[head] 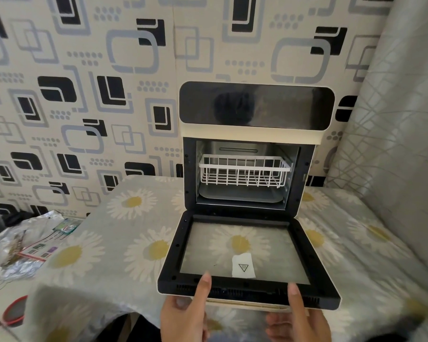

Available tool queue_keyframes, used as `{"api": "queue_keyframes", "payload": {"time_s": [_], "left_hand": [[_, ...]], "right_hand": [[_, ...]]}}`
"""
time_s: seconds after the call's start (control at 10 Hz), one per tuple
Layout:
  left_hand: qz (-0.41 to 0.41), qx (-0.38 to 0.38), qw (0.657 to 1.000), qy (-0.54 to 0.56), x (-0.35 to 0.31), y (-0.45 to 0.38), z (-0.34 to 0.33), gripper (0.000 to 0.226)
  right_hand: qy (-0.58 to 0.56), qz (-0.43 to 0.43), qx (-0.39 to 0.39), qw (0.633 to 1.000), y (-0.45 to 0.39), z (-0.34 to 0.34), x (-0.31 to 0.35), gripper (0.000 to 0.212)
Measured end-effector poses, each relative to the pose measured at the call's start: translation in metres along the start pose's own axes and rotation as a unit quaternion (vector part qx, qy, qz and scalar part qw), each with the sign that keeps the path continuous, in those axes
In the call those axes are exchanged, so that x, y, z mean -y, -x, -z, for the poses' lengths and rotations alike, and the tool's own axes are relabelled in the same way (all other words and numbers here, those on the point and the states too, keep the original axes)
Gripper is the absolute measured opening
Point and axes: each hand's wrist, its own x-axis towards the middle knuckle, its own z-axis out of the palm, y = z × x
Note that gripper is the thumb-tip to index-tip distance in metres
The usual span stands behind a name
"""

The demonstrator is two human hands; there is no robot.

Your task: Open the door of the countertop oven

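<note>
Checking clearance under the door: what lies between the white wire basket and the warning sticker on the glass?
In the head view: the tray under the basket, the door's black frame, then bare glass.

My table [114,245] is covered by a grey cloth [371,245] printed with white daisies, and the cloth hangs over the near edge at seven o'clock. The oven [255,134] stands on it at twelve o'clock, hard against the patterned wall, with its door [247,255] folded down flat just above the cloth at six o'clock. I can see one daisy through the door's glass.
</note>
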Motion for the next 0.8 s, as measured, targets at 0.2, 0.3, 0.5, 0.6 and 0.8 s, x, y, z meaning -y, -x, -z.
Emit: {"api": "queue_keyframes", "payload": {"time_s": [0.2, 0.3, 0.5, 0.6, 0.8], "left_hand": [[-0.051, -0.067, 0.991, 0.109, -0.003, -0.001, -0.007, 0.072], [-0.113, -0.101, 0.984, 0.091, 0.002, -0.005, -0.005, 0.090], [-0.226, -0.074, 0.971, 0.028, 0.004, -0.012, 0.007, 0.084], [-0.278, -0.072, 0.958, -0.022, 0.003, -0.021, 0.013, 0.079], [-0.517, -0.102, 0.836, -0.153, -0.022, -0.024, 0.019, 0.042]], "right_hand": [[-0.062, 0.147, -0.044, 0.986, 0.007, -0.003, -0.019, 0.041], [-0.066, 0.163, -0.058, 0.983, 0.005, 0.003, -0.016, 0.051], [-0.023, 0.193, -0.109, 0.975, 0.002, 0.018, -0.006, 0.052], [-0.012, 0.247, -0.163, 0.955, -0.009, 0.023, -0.006, 0.051], [0.092, 0.413, -0.164, 0.891, -0.024, 0.040, 0.007, 0.050]]}}
